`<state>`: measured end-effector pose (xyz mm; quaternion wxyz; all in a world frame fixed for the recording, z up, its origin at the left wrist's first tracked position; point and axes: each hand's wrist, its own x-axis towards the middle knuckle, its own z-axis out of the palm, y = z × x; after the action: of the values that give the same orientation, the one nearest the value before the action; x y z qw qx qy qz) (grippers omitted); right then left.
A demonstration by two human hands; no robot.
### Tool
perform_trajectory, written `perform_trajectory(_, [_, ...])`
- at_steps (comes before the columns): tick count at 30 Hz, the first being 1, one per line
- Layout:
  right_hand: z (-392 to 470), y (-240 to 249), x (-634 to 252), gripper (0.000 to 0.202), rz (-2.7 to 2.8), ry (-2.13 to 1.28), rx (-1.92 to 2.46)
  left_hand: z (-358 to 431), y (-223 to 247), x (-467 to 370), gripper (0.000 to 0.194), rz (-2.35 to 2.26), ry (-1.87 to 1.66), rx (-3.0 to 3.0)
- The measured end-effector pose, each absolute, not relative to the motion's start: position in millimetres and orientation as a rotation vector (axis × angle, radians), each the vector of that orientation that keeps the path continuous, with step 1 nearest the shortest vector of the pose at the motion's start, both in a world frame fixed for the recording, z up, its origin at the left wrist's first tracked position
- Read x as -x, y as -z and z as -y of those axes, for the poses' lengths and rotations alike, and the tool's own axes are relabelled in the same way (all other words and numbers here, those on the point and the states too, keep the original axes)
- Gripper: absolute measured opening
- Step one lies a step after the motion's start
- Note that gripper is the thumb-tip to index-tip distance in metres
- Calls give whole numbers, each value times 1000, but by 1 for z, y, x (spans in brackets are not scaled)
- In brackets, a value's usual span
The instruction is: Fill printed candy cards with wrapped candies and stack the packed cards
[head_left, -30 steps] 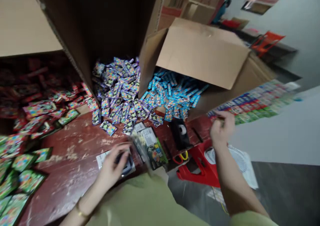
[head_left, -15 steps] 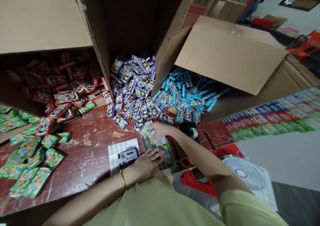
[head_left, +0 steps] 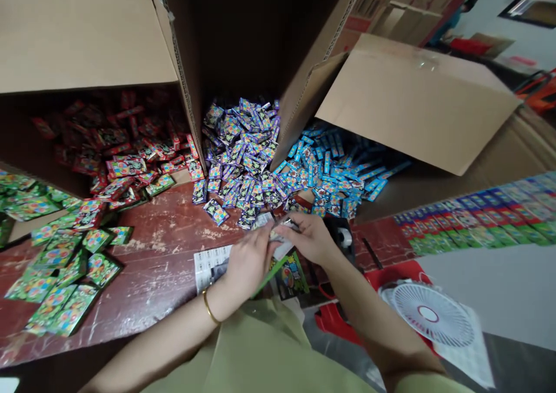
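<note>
My left hand (head_left: pixel 251 259), with a gold bangle at its wrist, is closed on the left side of a printed plastic pouch with a green edge (head_left: pixel 270 276). The thumb and fingers of my right hand (head_left: pixel 311 237) pinch the same pouch near its far end. Both hands meet there, and the fingers hide much of the pouch. Below them on the red table (head_left: pixel 160 248) lies a dark printed packet with green and yellow lettering (head_left: pixel 293 274). A sheet of labels (head_left: pixel 207 265) sticks out left of my left hand, with a dark object mostly covered on it.
Open cardboard boxes (head_left: pixel 412 98) stand at the back. Small packets spill from them: red (head_left: pixel 125 166), purple (head_left: pixel 243 155) and blue (head_left: pixel 325 167). Green packets (head_left: pixel 65 271) lie at left. A tape roll (head_left: pixel 345 237) sits right of my hands, and a white fan (head_left: pixel 428 313) is lower right.
My left hand has gone from lying flat on the pouch to gripping it. My right hand has drawn back slightly and pinches it. The pouch is now raised and tilted. The view has shifted a little.
</note>
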<state>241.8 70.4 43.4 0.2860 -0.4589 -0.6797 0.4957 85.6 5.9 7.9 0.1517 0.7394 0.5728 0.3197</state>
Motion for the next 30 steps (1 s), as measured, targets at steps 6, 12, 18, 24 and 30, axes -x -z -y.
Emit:
perform_trajectory(6, [-67,-60,-223,20,2132,-487,1049,-8,-19,-63,22,-1638,-725,-2110])
perform_trajectory(12, [-85,-70,-241,23,2442,-493,758,9,-33,-34,31,-1651,-626,-2088])
perform_trajectory(18, [-91,-81,-241,22,2406,-440,714,27,-35,-11,31,-1615,-516,-2035])
perform_trajectory(24, [-61,-84,-207,25,2027,-418,948,8,-44,-20,30,-1612,-965,-1873])
perform_trajectory(30, [-61,-43,-213,29,1574,-1371,1146,3,-33,-21,34,-1638,-1101,-1565])
